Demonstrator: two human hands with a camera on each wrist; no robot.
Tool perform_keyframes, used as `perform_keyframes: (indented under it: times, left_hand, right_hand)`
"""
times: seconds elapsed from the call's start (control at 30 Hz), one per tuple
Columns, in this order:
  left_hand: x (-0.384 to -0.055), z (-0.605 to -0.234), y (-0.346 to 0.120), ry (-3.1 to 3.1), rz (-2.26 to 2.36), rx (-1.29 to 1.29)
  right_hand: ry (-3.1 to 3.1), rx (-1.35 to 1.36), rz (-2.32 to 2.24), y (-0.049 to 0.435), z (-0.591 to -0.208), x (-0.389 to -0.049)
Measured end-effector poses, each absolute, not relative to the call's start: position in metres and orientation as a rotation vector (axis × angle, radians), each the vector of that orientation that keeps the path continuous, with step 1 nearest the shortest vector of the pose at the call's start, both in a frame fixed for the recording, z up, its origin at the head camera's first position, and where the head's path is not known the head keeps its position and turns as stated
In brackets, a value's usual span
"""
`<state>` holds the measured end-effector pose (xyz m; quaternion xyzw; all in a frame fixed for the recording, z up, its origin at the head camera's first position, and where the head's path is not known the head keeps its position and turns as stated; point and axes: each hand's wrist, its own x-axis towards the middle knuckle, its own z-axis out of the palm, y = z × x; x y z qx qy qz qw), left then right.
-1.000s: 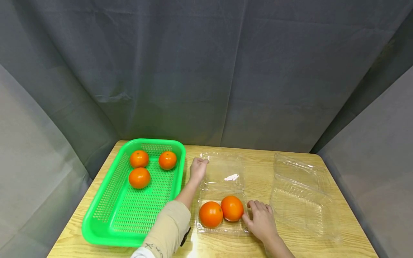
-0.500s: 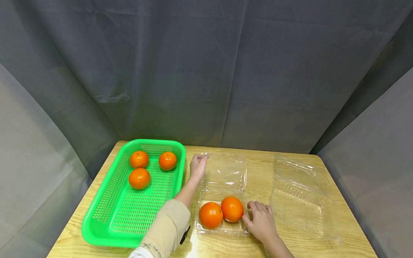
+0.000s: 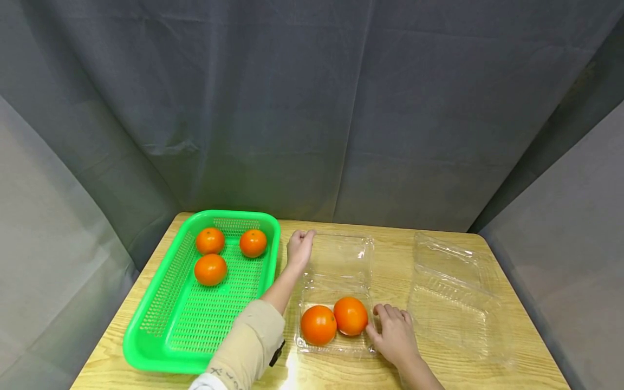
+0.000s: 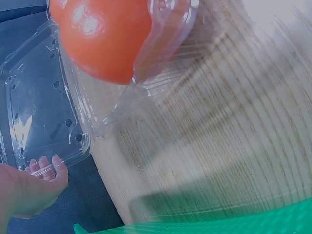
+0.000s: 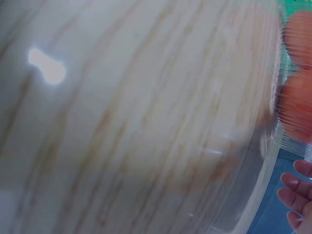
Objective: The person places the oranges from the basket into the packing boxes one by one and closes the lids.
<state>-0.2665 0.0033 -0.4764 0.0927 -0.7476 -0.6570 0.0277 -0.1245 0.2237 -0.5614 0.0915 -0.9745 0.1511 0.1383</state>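
A clear plastic clamshell box lies open on the table with two oranges, one at left and one at right, in its base. At the lid's left edge, my left hand pinches the clear lid. The left wrist view shows the thumb and fingertips closed over that lid, which stands raised behind the orange. My right hand rests beside the base's right side, fingers loosely bent, thumb tip close to the right orange. Its fingers show at the right wrist view's edge.
A green perforated basket stands at left, holding three oranges. Another clear clamshell lies open at right. A grey curtain hangs behind the wooden table.
My left hand has moved slightly away from me with the lid's edge, and the lid has shifted, its glare changing. The right hand and the oranges stay where they were.
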Motion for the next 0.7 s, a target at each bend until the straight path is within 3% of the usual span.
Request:
perform_keyframes:
  times: [0.7]
  left_hand:
    - [-0.258,-0.464,0.004,-2.401,-1.938,0.319]
  right_hand:
    - [-2.826,0.268,0.44,0.223,-0.559,-0.124]
